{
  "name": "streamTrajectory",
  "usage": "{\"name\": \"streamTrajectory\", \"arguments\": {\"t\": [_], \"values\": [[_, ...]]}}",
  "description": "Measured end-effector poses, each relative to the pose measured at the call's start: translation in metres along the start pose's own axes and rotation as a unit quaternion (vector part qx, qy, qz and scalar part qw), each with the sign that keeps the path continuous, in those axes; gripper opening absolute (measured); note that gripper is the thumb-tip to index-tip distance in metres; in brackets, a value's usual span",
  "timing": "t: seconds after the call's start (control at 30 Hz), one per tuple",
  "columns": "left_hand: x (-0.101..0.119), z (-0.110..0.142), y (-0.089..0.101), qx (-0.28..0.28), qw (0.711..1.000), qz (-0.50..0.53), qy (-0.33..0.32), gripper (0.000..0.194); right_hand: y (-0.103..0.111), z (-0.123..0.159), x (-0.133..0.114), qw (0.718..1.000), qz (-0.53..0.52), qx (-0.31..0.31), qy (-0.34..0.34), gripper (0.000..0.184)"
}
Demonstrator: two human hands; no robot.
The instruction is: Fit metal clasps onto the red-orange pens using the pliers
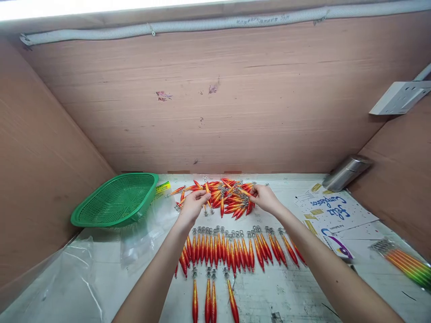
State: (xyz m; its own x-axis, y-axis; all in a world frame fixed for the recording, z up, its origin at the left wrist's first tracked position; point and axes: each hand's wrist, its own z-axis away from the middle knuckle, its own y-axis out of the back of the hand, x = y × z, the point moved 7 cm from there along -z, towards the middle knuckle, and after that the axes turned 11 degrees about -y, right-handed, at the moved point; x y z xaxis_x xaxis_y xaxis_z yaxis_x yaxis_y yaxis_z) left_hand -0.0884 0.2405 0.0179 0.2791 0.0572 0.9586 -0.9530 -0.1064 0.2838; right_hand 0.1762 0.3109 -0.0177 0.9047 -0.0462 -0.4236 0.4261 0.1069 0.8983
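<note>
A pile of red-and-gold squid jigs with wire hook crowns lies toward the back of the white tabletop. My left hand is at the pile's left side, thumb and finger pinched on one squid jig. At the right side, my right hand has its fingers closed on a jig among the others, partly hidden by the fingers. Nearer me, a row of squid jigs lies side by side, crowns pointing away. Several more jigs lie in front of that row.
A green plastic basket stands at left, beside clear plastic bags. On the right are a metal cylinder, printed papers and a packet of orange-green jigs. Wooden panels enclose the back and sides.
</note>
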Motion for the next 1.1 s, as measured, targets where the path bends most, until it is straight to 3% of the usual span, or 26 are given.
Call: {"name": "streamTrajectory", "arguments": {"t": [0.1,0.2,0.3,0.4,0.6,0.87,1.0,1.1], "values": [[-0.003,0.034,-0.013,-0.033,0.992,0.125,-0.006,0.024,-0.006,0.003,0.005,0.998,-0.055,-0.005,-0.024,0.031],[0.001,0.061,-0.023,-0.056,0.973,0.225,-0.009,0.04,-0.01,0.005,0.008,0.992,-0.12,-0.03,-0.04,0.031],[0.009,0.08,-0.028,-0.074,0.955,0.286,-0.014,0.05,-0.009,0.011,0.013,0.977,-0.194,-0.062,-0.059,0.032],[0.016,0.092,-0.031,-0.089,0.944,0.316,-0.015,0.047,-0.007,0.019,0.02,0.958,-0.266,-0.077,-0.08,0.033],[0.017,0.104,-0.038,-0.107,0.932,0.347,0.006,0.042,-0.006,0.024,0.032,0.913,-0.383,-0.075,-0.122,0.033],[0.011,0.108,-0.038,-0.092,0.924,0.368,0.047,0.046,-0.01,0.031,0.037,0.839,-0.497,-0.167,-0.145,0.034],[0.006,0.11,-0.04,-0.088,0.928,0.357,0.054,0.042,-0.017,0.033,0.043,0.819,-0.524,-0.173,-0.161,0.034],[0.0,0.107,-0.046,-0.079,0.936,0.34,0.049,0.029,-0.018,0.034,0.047,0.81,-0.539,-0.164,-0.165,0.034]]}}
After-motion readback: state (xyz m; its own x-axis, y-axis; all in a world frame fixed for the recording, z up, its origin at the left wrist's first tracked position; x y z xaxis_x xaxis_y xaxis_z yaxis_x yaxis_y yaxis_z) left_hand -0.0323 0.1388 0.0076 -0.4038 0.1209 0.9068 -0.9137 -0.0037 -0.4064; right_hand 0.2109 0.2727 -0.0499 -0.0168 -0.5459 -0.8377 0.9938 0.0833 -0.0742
